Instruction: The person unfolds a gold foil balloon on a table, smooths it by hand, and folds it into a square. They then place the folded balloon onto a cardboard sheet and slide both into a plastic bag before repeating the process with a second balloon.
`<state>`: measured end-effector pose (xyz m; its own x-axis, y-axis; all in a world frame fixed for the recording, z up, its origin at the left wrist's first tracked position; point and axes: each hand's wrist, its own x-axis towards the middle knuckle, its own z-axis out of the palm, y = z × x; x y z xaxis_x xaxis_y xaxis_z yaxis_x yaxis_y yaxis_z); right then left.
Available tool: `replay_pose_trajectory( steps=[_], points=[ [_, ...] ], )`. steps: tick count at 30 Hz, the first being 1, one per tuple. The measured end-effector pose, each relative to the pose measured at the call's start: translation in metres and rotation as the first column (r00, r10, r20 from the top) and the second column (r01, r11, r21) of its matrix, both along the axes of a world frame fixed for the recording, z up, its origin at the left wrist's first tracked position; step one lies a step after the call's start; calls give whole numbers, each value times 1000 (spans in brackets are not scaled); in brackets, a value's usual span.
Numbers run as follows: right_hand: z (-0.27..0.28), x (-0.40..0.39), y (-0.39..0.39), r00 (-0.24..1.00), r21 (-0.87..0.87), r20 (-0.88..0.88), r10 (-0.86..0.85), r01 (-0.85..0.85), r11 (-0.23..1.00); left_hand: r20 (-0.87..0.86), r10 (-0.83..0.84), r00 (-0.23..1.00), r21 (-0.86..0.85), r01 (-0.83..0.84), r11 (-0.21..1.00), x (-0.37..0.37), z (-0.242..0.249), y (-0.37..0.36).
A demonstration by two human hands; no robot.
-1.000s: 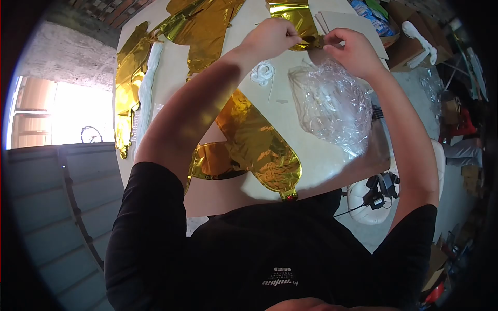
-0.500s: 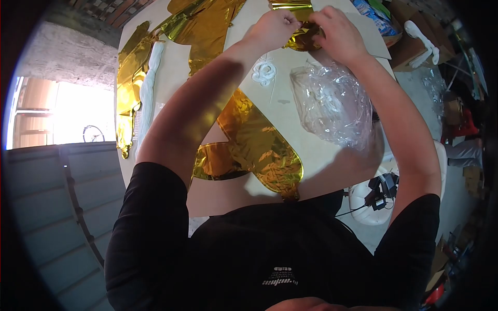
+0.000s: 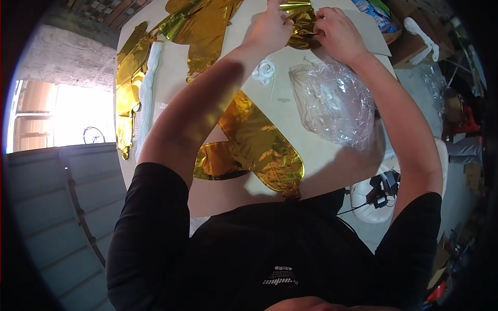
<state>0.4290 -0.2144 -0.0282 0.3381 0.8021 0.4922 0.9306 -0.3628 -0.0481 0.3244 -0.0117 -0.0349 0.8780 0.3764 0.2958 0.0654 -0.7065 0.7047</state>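
A shiny gold foil balloon (image 3: 302,23), flat and creased, lies between my two hands at the far end of the table. My right hand (image 3: 340,35) pinches its right edge, thumb and fingertips together. At the foil's left side, my left hand (image 3: 270,27) is partly curled with one finger pointing up toward the frame's top edge. What those fingers hold, if anything, is hidden. A small coil of white string (image 3: 263,71) rests just below my left wrist. Beneath my right wrist sits a crumpled clear plastic bag (image 3: 337,106).
Another gold foil balloon (image 3: 259,147) lies near me, and more gold foil (image 3: 205,33) covers the far left. A long white skein (image 3: 149,88) runs along the left side of the table (image 3: 280,111). Beyond the right edge stands a cardboard box (image 3: 402,54).
My left hand has shifted left and turned, with a finger now raised. The right hand stays at the foil's right edge, its fingers drawn closer together.
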Motion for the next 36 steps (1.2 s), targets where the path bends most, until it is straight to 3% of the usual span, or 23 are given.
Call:
replay_pose_trajectory(
  steps=[2, 3, 5, 6, 8, 9, 11, 12, 14, 18, 20, 21, 23, 24, 26, 27, 29, 33, 35, 36],
  points=[
    [0, 2, 2, 999, 10, -46, -2, 3, 1000, 155, -150, 976, 20, 149, 989, 0, -13, 4],
    [0, 3, 2, 996, 22, -89, -4, 6, 1000, 154, -151, 976, 20, 150, 988, 1, -12, 5],
    [6, 1, 2, 989, 35, -148, -17, 23, 999, -74, -366, 928, -73, 361, 930, 2, -9, 8],
    [12, -1, 3, 978, 49, -205, -29, 39, 998, -75, -364, 928, -73, 359, 930, 1, -9, 7],
    [14, -2, 5, 979, 55, -199, -39, 51, 997, 58, -396, 916, 183, 380, 907, -1, -8, 2],
    [15, -2, 6, 980, 62, -192, -53, 66, 996, 57, -395, 917, 182, 379, 907, -1, -5, 0],
    [16, -1, 6, 977, 47, -205, -63, 74, 996, -99, -301, 949, -12, 301, 954, 0, 3, -4],
    [16, -1, 6, 974, 34, -214, -73, 83, 996, -100, -302, 948, -13, 303, 953, 0, 8, -6],
    [15, 2, 5, 969, 55, -241, -51, 67, 996, -59, -355, 933, -173, 340, 924, -1, 15, -7],
    [11, 12, 6, 972, 22, -234, -38, 45, 999, 6, -388, 922, -213, 381, 900, -6, 14, -12],
    [9, 13, 7, 959, 16, -281, -49, 55, 998, 117, -404, 907, 47, 401, 915, -10, 13, -12],
    [10, 14, 8, 944, 11, -324, -59, 66, 998, 116, -402, 908, 47, 399, 916, -4, 3, -5],
    [11, 15, 8, 950, 6, -309, -47, 51, 999, -44, -452, 891, -136, 443, 886, 7, -5, 6],
    [11, 15, 6, 955, 0, -295, -38, 39, 999, -44, -453, 890, -137, 444, 886, 8, -5, 6],
    [10, 17, 7, 950, 1, -310, -34, 36, 999, -91, -338, 937, -306, 297, 905, 11, -7, 6],
    [10, 17, 6, 945, 3, -325, -30, 32, 999, -91, -340, 936, -306, 298, 904, 10, -15, 4],
    [9, 16, 5, 944, 1, -327, -40, 43, 999, 271, -124, 955, 156, 83, 984, 5, -34, -2],
    [10, 16, 6, 928, -5, -366, -71, 74, 997, 132, -140, 981, 206, 111, 972, 21, -40, 16],
    [12, 17, 7, 937, -34, -340, -77, 70, 997, 88, -420, 903, 206, 396, 895, 22, -40, 18],
    [13, 17, 7, 945, -62, -316, -80, 64, 996, 87, -421, 903, 204, 397, 895, 20, -39, 16]
  ],
)
